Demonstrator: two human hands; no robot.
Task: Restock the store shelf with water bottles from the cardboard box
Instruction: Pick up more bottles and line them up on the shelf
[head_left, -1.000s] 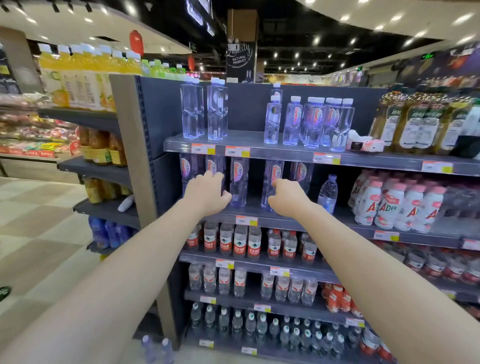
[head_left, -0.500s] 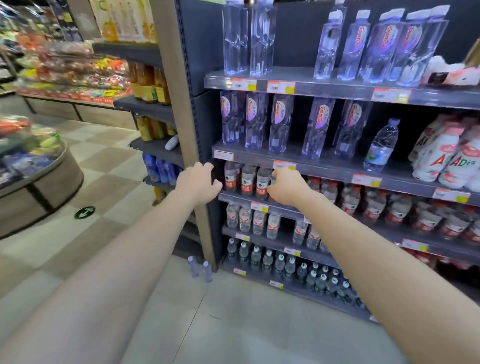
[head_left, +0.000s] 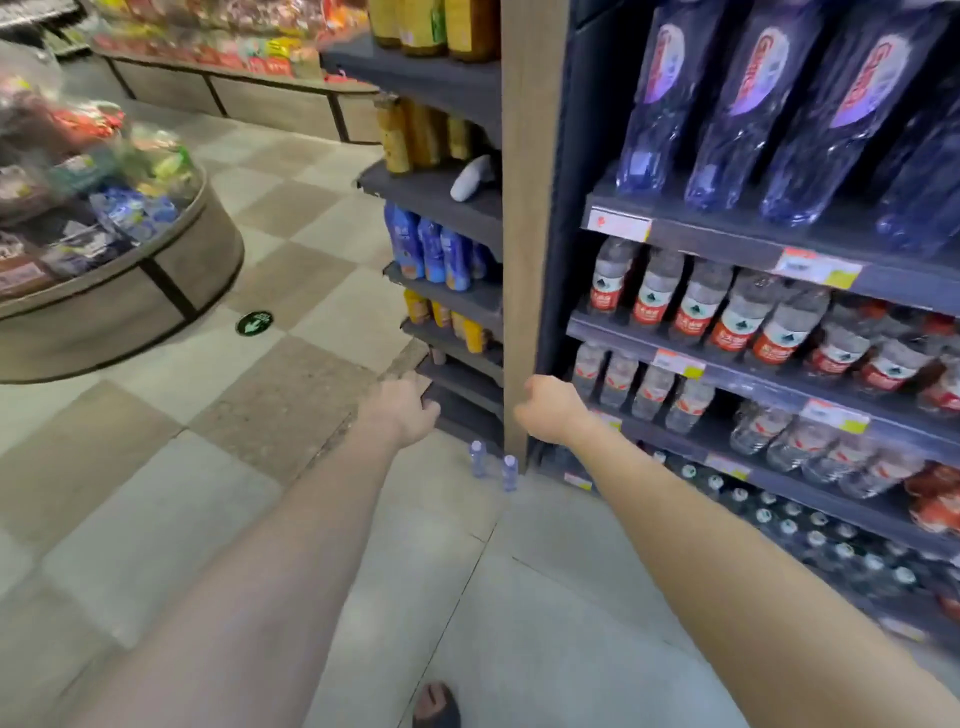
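Two small clear water bottles (head_left: 491, 465) stand upright on the floor at the foot of the shelf's wooden end post (head_left: 524, 234). My left hand (head_left: 402, 408) hovers above and left of them, fingers loosely curled, holding nothing. My right hand (head_left: 550, 408) hangs in front of the post's base, also empty with fingers curled loosely. The store shelf (head_left: 737, 244) to the right holds tall bottles with purple labels on top and rows of red-labelled water bottles (head_left: 727, 312) below. No cardboard box is in view.
A round display bin (head_left: 156, 291) of packaged goods stands at left on the checkered floor. A side shelf (head_left: 441, 197) with juice and blue bottles adjoins the post. My sandalled foot (head_left: 436, 704) shows at the bottom edge. A green floor sticker (head_left: 254, 323) lies ahead.
My view has tilted down and leftward. Both hands have dropped from the upper shelves to near the floor, toward the two small bottles. Neither hand holds anything.
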